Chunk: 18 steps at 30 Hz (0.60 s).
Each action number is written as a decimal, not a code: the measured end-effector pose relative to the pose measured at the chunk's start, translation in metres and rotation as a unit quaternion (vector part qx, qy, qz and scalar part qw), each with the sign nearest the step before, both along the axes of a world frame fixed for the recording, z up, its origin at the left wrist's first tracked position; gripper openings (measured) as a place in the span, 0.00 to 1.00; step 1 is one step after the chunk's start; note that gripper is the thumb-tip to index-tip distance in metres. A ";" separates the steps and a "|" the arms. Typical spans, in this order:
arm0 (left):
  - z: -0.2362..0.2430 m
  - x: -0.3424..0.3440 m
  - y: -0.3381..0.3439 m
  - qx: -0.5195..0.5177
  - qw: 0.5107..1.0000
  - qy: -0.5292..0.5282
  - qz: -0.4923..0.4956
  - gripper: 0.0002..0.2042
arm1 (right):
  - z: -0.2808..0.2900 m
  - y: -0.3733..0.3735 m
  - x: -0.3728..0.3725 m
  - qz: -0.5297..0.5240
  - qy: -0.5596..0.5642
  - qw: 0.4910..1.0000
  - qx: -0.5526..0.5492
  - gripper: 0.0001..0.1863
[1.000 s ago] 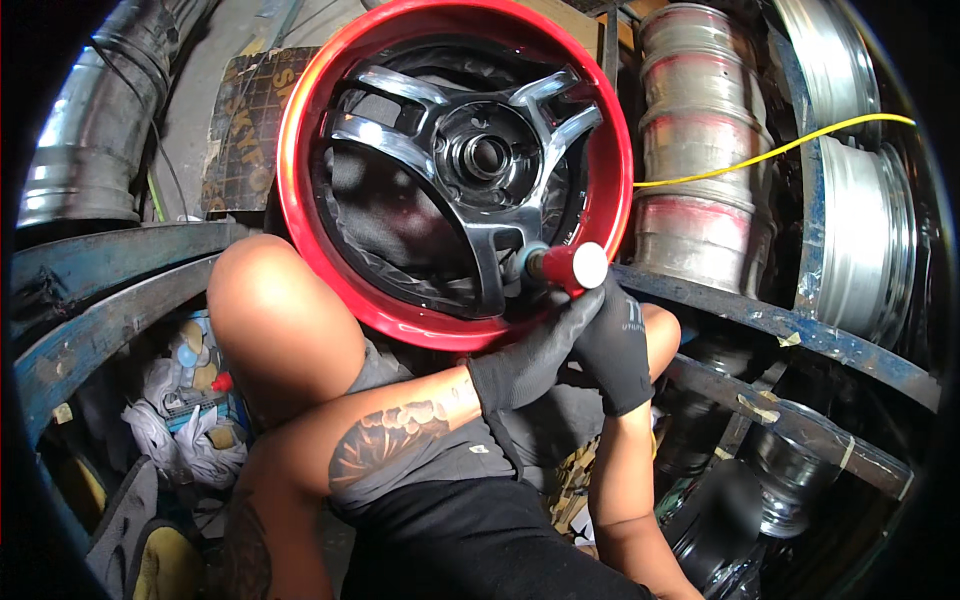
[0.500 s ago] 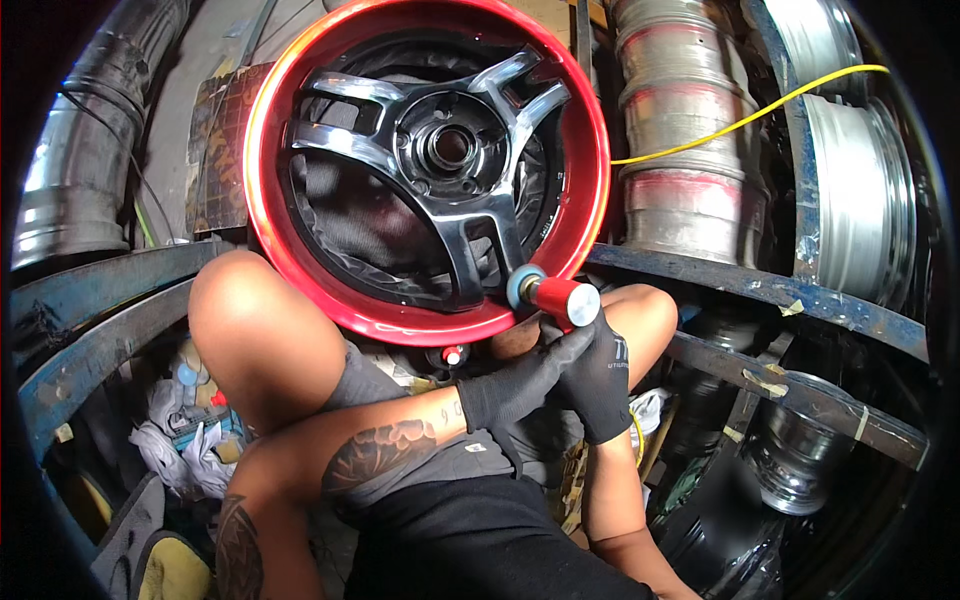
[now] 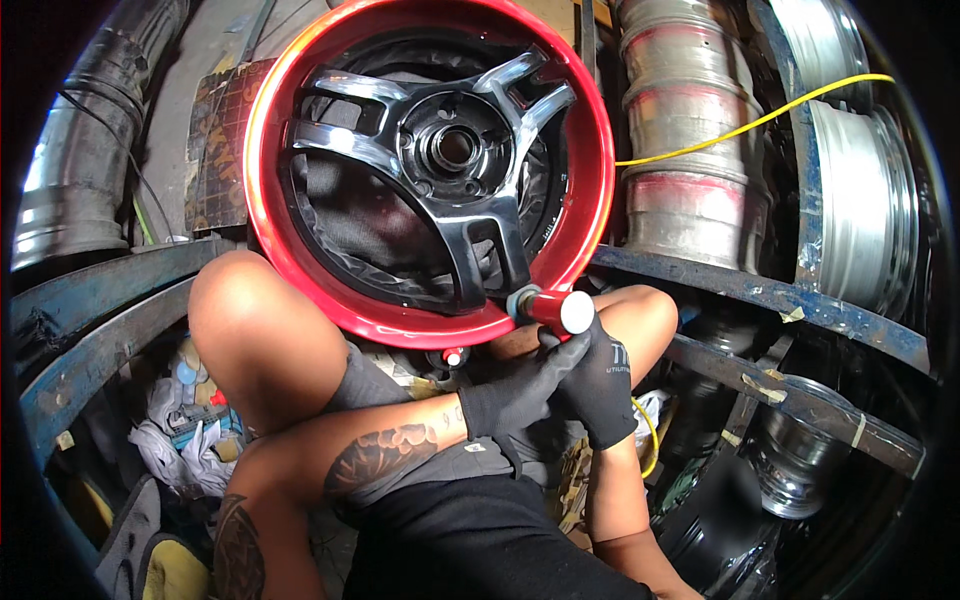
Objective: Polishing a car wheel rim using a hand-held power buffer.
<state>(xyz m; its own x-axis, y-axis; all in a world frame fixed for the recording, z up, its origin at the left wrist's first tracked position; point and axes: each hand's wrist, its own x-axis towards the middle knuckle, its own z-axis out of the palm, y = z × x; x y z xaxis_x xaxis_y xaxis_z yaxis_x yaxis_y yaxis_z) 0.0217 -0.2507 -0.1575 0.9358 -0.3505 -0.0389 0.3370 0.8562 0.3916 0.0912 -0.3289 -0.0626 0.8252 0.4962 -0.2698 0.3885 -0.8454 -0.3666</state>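
A wheel with a glossy red rim (image 3: pixel 269 170) and dark chrome spokes (image 3: pixel 350 140) stands in front of my knees. I grip a red power tool with a silver end cap (image 3: pixel 560 310) in both gloved hands. My left hand (image 3: pixel 515 392) has its fingers closed around it from the left; my right hand (image 3: pixel 592 395) is wrapped round its body on the right. The tool's round grey-blue pad (image 3: pixel 518 301) is at the lower right inner lip of the rim; whether it touches cannot be told.
Stacked bare metal rims (image 3: pixel 690 140) and silver wheels (image 3: pixel 855 200) sit in blue steel racking (image 3: pixel 860 335) at right. A long metal cylinder (image 3: pixel 85 150) lies at far left, a worn board (image 3: pixel 215 150) beside the wheel. A yellow hose (image 3: pixel 730 136) crosses behind; rags (image 3: pixel 205 455) lie lower left.
The tool and both hands have moved down along the rim's lower right, away from the spoke end. The whole view has shifted slightly, the wheel now sitting further left in it.
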 end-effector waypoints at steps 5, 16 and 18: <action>-0.004 -0.001 -0.005 -0.109 0.989 0.085 -0.059 0.31 | 0.002 0.000 -0.001 0.007 -0.039 0.999 -0.027 0.21; 0.011 -0.009 0.007 0.073 0.995 0.052 -0.030 0.30 | 0.001 -0.004 0.002 0.009 -0.002 1.000 -0.015 0.18; 0.022 -0.011 0.019 0.203 0.978 -0.052 -0.013 0.27 | 0.001 -0.004 0.001 0.024 -0.003 1.000 -0.013 0.20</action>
